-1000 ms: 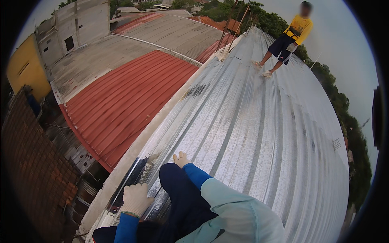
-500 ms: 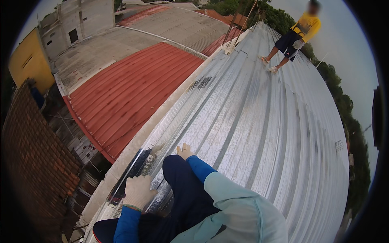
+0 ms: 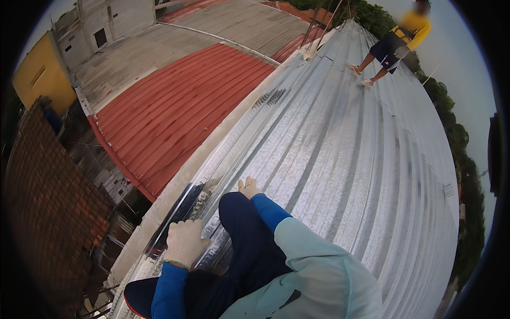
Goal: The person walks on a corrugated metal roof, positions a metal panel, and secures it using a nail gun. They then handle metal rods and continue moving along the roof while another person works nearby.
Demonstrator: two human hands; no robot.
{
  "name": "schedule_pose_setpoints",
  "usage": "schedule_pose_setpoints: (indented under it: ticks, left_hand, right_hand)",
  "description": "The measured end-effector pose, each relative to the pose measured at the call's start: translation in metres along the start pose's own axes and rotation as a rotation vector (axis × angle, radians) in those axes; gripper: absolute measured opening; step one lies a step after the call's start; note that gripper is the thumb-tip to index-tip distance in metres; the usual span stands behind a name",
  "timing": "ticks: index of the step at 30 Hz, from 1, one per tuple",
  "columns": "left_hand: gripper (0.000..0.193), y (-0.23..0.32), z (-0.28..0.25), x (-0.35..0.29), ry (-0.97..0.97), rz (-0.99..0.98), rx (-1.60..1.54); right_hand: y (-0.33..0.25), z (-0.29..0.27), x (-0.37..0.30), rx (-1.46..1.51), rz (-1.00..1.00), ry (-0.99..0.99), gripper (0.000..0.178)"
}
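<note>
My left hand (image 3: 186, 243), in a cream knitted glove, is curled over the shiny metal flashing (image 3: 176, 213) along the roof's left edge; its fingertips are partly hidden. Farther ahead, just beyond my bent knee (image 3: 234, 212), my gloved right hand (image 3: 248, 187) rests on the ribbed metal roof sheet (image 3: 303, 183) with its fingers apart. Nothing shows in that hand. Both my forearms wear blue sleeves.
A pale concrete wall top (image 3: 204, 159) borders the roof on the left, with a drop beyond it. Lower down lie a red metal roof (image 3: 180, 111) and a brown tiled roof (image 3: 53, 196). A person in yellow (image 3: 411, 32) stands on the far part of the metal roof.
The view has shifted a little, so the roof and the person appear slightly farther right. Both my hands keep about the same places on the metal.
</note>
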State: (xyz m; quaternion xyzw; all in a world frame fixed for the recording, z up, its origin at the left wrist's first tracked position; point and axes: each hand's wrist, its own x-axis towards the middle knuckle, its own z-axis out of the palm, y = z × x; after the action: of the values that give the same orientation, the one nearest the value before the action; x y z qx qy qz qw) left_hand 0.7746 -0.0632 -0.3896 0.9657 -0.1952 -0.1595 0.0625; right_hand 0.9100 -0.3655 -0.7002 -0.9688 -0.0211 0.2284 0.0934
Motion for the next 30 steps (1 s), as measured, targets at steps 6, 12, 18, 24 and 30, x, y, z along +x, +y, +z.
schedule_pose_setpoints:
  ticks: [6,12,18,24,30]
  left_hand:
    - [0.043,-0.004,0.003,-0.003,0.035,0.006,0.015]
    - [0.035,0.001,-0.003,-0.002,0.044,0.007,-0.003]
    - [0.044,-0.004,0.001,-0.004,0.003,-0.004,0.006]
    - [0.044,-0.004,-0.003,-0.004,-0.015,-0.021,-0.008]
    - [0.044,-0.001,-0.002,0.000,-0.025,-0.017,-0.018]
  right_hand:
    - [0.002,0.008,0.001,0.019,-0.080,0.058,0.061]
    - [0.009,0.006,0.001,-0.097,-0.045,-0.014,0.060]
    - [-0.005,-0.009,-0.004,-0.081,-0.012,-0.080,0.060]
    - [-0.016,-0.020,-0.014,-0.020,-0.007,-0.092,0.061]
    - [-0.006,-0.016,-0.009,-0.027,-0.004,-0.072,0.060]
